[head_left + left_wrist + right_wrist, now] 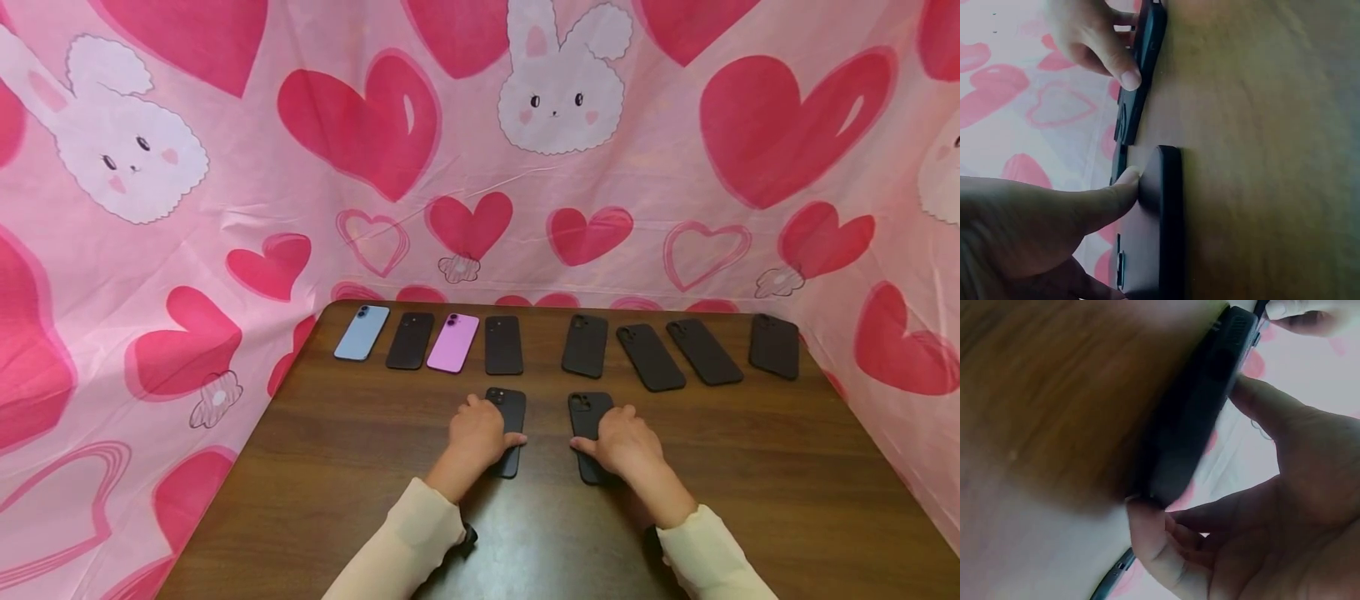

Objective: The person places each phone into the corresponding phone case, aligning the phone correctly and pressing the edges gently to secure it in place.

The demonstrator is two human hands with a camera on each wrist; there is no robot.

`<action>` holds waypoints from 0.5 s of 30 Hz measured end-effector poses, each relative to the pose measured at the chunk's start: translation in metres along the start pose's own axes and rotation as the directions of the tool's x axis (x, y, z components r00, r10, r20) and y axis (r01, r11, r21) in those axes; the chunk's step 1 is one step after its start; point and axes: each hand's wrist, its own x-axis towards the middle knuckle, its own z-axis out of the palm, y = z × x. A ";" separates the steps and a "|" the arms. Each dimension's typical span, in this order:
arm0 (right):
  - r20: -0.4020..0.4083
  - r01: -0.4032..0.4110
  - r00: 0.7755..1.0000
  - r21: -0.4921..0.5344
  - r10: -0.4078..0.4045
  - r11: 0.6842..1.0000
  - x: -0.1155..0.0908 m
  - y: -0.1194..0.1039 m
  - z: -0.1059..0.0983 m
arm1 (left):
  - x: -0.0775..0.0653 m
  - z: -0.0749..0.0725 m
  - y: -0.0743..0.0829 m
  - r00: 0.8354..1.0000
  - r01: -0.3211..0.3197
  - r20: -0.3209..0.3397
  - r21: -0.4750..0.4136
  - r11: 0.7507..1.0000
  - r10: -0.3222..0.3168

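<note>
So you've got both hands busy on the dark brown wood-grain table (337,483). Your left hand (477,429) has a flat black rectangular phone (513,407), camera end away from you, gripped across its width: thumb at the right edge, fingers over at the left, partly hidden. Your right hand (628,437) pinches a matte black phone case (588,414) with a large camera cutout, thumb on one side edge and fingertips on the other. Honestly can't tell if that case is fully touching the wood. The two sit side by side, a gap between them, near the middle of the table.

Behind them, left to right, you've got a light blue phone (362,333), a black one, a glossy pink phone (453,343) and another black one, then four black cases on the right. Pink fabric backdrop (495,179) with red hearts and white bunnies all around, btw.
</note>
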 end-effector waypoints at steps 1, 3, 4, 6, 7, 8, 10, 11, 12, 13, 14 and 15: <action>0.004 -0.002 1.000 0.013 0.002 1.000 0.001 0.001 -0.001 | 0.001 -0.001 0.001 1.000 0.002 0.007 -0.008 1.000 -0.002; 0.015 -0.010 1.000 0.040 0.009 0.999 0.003 0.002 -0.001 | 0.003 -0.002 0.002 1.000 0.003 0.019 -0.020 1.000 -0.003; 0.020 -0.015 1.000 0.052 0.014 0.999 0.003 0.002 -0.001 | 0.004 -0.002 0.002 1.000 0.005 0.027 -0.028 1.000 -0.004; 0.028 -0.023 0.999 0.072 0.021 0.997 0.004 0.003 -0.002 | 0.005 -0.003 0.003 1.000 0.007 0.030 -0.044 0.999 -0.006; 0.032 -0.028 0.999 0.079 0.026 0.996 0.005 0.003 -0.002 | 0.006 -0.003 0.003 1.000 0.009 0.029 -0.055 0.998 -0.007; 0.034 -0.033 0.999 0.087 0.030 0.996 0.006 0.003 -0.002 | 0.006 -0.003 0.003 1.000 0.011 0.026 -0.064 0.998 -0.009; 0.040 -0.037 0.999 0.094 0.033 0.995 0.006 0.004 -0.002 | 0.007 -0.003 0.002 1.000 0.015 0.018 -0.092 0.996 -0.014; 0.042 -0.034 0.999 0.096 0.030 0.995 0.007 0.004 -0.002 | 0.008 -0.003 0.002 1.000 0.013 0.010 -0.106 0.994 -0.012; 0.044 -0.035 0.999 0.103 0.030 0.994 0.007 0.005 -0.001 | 0.008 -0.003 0.001 1.000 0.010 0.004 -0.125 0.992 -0.009; 0.047 -0.035 0.998 0.113 0.029 0.993 0.008 0.006 -0.001 | 0.009 -0.002 0.001 1.000 0.008 0.001 -0.144 0.990 -0.008; 0.045 -0.031 0.999 0.125 0.026 0.992 0.009 0.006 -0.001 | 0.009 -0.001 0.000 1.000 0.003 -0.003 -0.166 0.986 -0.004; 0.041 -0.023 0.999 0.135 0.018 0.991 0.009 0.007 -0.002 | 0.010 0.000 -0.001 1.000 0.000 -0.004 -0.194 0.981 -0.001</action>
